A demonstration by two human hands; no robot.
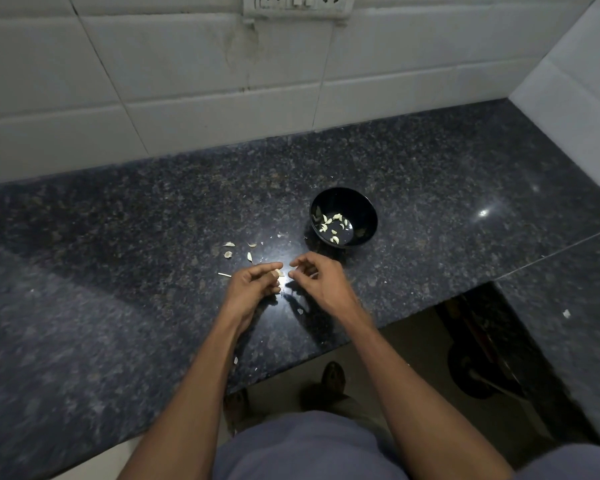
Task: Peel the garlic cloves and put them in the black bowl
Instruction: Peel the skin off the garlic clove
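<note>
A black bowl stands on the dark granite counter and holds several peeled garlic cloves. Just in front of it, my left hand grips a small pale garlic clove between curled fingers and thumb. My right hand hovers beside it, fingers curled, its fingertips close to the clove; whether they hold a bit of skin is unclear. Several loose pale garlic pieces, cloves or skins, lie on the counter left of the bowl.
A white tiled wall with a socket panel backs the counter, and another tiled wall closes the right side. The counter's front edge steps back at the right, with a dark gap below. My feet show on the floor.
</note>
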